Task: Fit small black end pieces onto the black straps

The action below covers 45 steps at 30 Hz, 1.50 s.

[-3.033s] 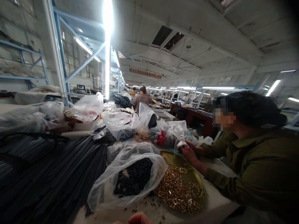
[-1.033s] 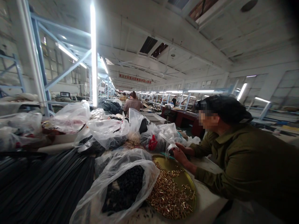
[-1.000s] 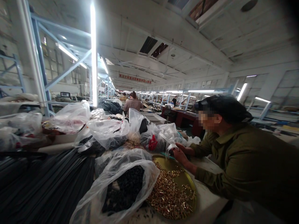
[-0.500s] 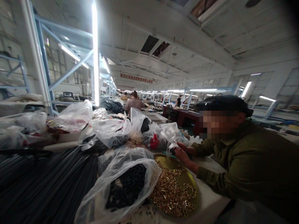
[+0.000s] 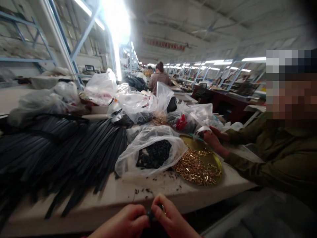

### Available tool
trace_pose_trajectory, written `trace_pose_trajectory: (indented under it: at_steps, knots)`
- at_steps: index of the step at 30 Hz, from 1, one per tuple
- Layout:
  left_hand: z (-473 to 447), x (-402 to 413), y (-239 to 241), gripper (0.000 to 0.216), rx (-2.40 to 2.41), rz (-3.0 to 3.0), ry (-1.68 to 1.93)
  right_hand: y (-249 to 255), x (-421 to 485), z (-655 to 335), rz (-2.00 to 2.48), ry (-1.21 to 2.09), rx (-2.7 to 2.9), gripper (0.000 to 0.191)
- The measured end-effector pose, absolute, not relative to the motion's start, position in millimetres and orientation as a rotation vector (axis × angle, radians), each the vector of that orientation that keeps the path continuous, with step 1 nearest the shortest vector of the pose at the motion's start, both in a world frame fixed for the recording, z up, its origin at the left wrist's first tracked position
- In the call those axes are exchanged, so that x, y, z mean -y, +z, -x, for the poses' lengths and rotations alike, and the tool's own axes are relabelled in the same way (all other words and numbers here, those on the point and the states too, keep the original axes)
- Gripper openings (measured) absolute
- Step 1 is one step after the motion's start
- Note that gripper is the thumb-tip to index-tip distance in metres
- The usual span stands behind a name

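At six o'clock, the left hand and right hand meet, each grip pinched closed on a small dark piece just below the counter edge; a brass-filled tray sits at two o'clock.

At the table's near edge the left hand and right hand meet. Behind them lies a bag of beads, with a tray to its right and strips to its left. A co-worker's hands rest behind the tray.
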<state>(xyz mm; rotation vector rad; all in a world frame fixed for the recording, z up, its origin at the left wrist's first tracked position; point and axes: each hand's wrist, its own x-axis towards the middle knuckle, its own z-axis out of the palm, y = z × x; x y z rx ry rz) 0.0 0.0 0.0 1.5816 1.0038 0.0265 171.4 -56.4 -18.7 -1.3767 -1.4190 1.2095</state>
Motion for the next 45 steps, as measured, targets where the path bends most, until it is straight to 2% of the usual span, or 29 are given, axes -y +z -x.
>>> trace_pose_trajectory:
  at_steps: [11, 16, 28, 35, 45]
  knots:
    - [-4.6, -15.9, 12.0, 0.028, -0.835, -1.625, -0.01, -27.0, 42.7, -176.1, 1.419, 1.271, 1.471, 0.015]
    - [-8.3, -18.7, 8.2, 0.032, -0.875, -1.556, -0.01, -27.6, 38.3, -178.1, 1.399, 1.339, 1.474, 0.016]
    - [-5.2, -26.1, -1.2, 0.03, -0.87, -1.498, -0.033, -41.8, 38.1, -175.5, 1.446, 1.23, 1.521, 0.026]
    - [-5.8, -22.9, -3.7, 0.03, -0.843, -1.534, 0.062, -37.0, 41.5, -172.3, 1.454, 1.179, 1.608, 0.024]
    - [2.4, -13.9, 6.8, 0.028, -0.827, -1.638, -0.013, -34.8, 47.2, -172.3, 1.439, 1.226, 1.669, 0.023]
